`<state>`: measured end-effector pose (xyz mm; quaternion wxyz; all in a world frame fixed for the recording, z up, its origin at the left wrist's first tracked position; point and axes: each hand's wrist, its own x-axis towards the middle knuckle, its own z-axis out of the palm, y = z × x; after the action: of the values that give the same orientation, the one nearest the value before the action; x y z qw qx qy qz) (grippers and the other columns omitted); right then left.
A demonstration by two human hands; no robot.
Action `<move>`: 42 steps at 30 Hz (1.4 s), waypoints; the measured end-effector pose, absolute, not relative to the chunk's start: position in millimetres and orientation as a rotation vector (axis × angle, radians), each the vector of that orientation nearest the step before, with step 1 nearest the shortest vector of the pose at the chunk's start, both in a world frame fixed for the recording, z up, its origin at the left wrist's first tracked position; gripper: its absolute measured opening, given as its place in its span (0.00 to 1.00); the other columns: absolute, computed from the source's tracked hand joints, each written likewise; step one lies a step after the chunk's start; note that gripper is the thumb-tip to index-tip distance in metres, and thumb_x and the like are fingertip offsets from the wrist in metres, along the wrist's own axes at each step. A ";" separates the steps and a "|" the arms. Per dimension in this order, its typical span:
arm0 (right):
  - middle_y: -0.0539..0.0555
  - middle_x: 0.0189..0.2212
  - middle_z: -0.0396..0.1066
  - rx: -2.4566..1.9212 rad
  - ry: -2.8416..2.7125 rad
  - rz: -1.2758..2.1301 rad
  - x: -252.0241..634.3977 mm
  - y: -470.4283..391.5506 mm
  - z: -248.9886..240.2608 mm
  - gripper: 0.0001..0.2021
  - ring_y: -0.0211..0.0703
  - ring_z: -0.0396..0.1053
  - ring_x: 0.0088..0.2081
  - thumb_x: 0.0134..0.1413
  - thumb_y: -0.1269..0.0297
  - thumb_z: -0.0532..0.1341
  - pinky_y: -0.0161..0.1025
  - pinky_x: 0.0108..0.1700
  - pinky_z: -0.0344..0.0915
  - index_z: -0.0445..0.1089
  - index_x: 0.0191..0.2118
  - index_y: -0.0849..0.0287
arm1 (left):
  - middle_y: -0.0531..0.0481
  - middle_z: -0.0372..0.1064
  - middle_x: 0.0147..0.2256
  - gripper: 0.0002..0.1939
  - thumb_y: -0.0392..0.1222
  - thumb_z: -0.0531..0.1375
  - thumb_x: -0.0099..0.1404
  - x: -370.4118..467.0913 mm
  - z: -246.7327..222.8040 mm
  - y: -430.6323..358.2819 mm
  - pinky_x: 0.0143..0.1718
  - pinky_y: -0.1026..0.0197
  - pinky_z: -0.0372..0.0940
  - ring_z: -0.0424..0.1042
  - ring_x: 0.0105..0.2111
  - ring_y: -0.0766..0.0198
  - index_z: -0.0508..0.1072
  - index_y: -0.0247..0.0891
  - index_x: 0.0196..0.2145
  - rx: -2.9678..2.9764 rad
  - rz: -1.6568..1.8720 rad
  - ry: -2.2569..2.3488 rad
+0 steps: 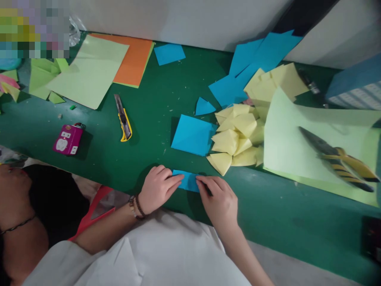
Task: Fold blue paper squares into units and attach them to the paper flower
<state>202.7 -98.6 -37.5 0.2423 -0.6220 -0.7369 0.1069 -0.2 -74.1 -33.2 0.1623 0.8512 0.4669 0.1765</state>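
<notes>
A small folded strip of blue paper (189,181) lies on the green tabletop close to my body. At its left end, my left hand (157,187) has thumb and forefinger pressed on the paper. My right hand (220,198) pinches the right end with its fingers curled in. Just beyond the strip sits a flat blue paper square (193,136), and behind that is a small folded blue triangle (204,107). To the right of the square, several folded pale-yellow paper pieces (238,129) are heaped together.
A yellow box cutter (125,124) and a purple power socket (68,140) lie to the left. Yellow-and-black scissors (339,157) rest on pale green sheets (282,135) at right. Loose blue sheets (253,59) and an orange sheet (133,61) lie behind. Another person's arm (22,230) is at lower left.
</notes>
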 end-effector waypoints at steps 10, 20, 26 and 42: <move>0.52 0.31 0.76 -1.721 -2.046 0.250 202.6 -96.5 -36.0 0.08 0.40 0.72 0.32 0.62 0.64 0.59 0.36 0.36 0.66 0.76 0.39 0.56 | 0.50 0.66 0.29 0.11 0.44 0.56 0.71 -0.7 -36.1 -76.0 0.34 0.58 0.57 0.62 0.33 0.61 0.77 0.43 0.44 2.411 0.552 1.365; 0.52 0.32 0.76 -1.732 -2.046 0.242 201.7 -95.8 -35.6 0.08 0.40 0.72 0.32 0.63 0.64 0.58 0.36 0.36 0.66 0.76 0.39 0.56 | 0.49 0.66 0.30 0.11 0.44 0.57 0.70 -0.8 -36.5 -76.7 0.35 0.57 0.58 0.62 0.34 0.61 0.77 0.42 0.45 2.387 0.566 1.377; 0.52 0.31 0.76 -1.744 -2.051 0.242 201.5 -95.4 -34.8 0.09 0.40 0.71 0.32 0.63 0.64 0.58 0.36 0.35 0.66 0.76 0.39 0.56 | 0.49 0.66 0.30 0.11 0.45 0.56 0.71 -0.8 -36.9 -76.2 0.35 0.57 0.59 0.62 0.33 0.61 0.77 0.42 0.45 2.392 0.560 1.378; 0.52 0.31 0.76 -1.774 -2.047 0.244 200.6 -94.8 -34.1 0.10 0.40 0.72 0.32 0.63 0.62 0.57 0.36 0.34 0.64 0.76 0.39 0.56 | 0.44 0.68 0.46 0.11 0.43 0.56 0.70 0.9 -35.1 -79.8 0.38 0.56 0.62 0.64 0.38 0.59 0.76 0.43 0.45 2.485 0.509 1.437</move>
<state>200.6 -94.8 -34.1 0.2094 -0.6379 -0.7359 0.0879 0.9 -79.8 -35.1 0.1128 0.8469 0.4898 0.1735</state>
